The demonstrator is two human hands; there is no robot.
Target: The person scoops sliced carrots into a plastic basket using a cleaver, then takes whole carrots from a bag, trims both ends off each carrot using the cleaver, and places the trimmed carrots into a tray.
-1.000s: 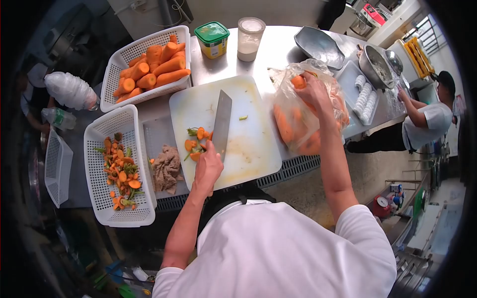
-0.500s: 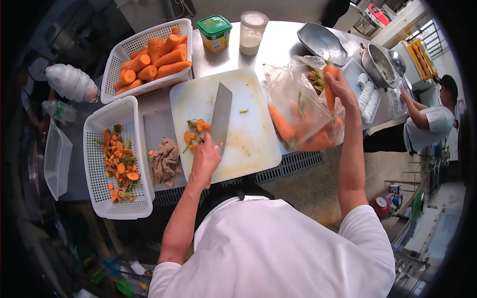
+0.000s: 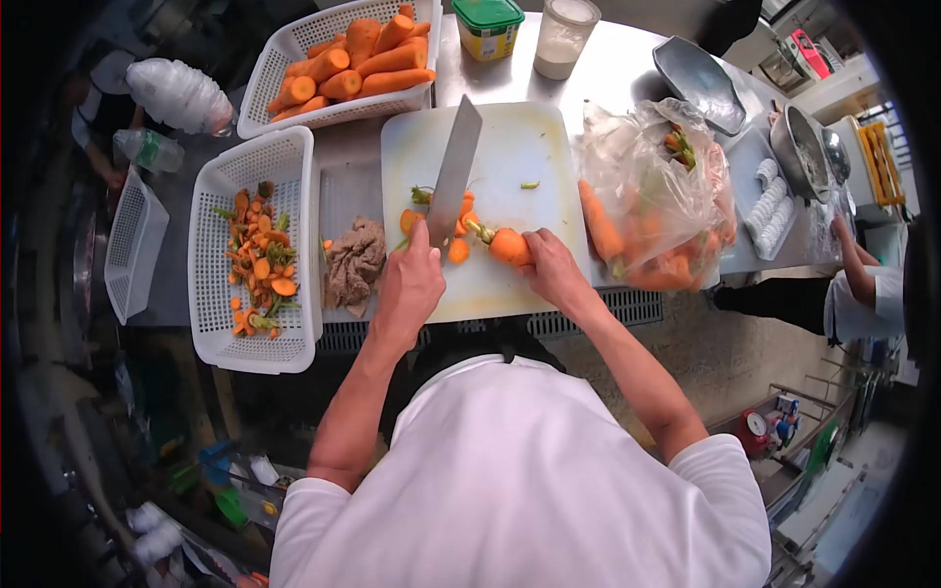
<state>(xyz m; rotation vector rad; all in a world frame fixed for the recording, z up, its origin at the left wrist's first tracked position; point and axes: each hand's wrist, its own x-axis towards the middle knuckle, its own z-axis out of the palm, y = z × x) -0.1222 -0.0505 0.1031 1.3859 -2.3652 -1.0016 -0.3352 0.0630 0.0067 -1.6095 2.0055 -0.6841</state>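
My left hand (image 3: 412, 279) is closed round the handle of a broad knife (image 3: 457, 171), its blade raised and pointing away over the white cutting board (image 3: 520, 284). In my right hand (image 3: 554, 267) is a carrot (image 3: 508, 247), its stem end turned toward the blade; my fingers cover its other end. Between knife and carrot, orange cut pieces (image 3: 458, 251) lie on the board, and a green stem bit (image 3: 530, 184) lies farther right. To the right of the board, a clear plastic bag (image 3: 652, 196) holds carrots with green tops.
At back left, a white basket (image 3: 257, 110) holds trimmed carrots. Another basket (image 3: 302, 284) contains carrot tops, with a brown cloth (image 3: 355, 265) beside it. A green-lidded tub (image 3: 487, 29), a clear container (image 3: 566, 39) and a metal tray (image 3: 700, 83) stand behind. A person (image 3: 867, 284) works at right.
My right hand has brought a carrot from the bag to the board. My left hand has lifted the knife, which was lying flatter. The camera view has shifted.
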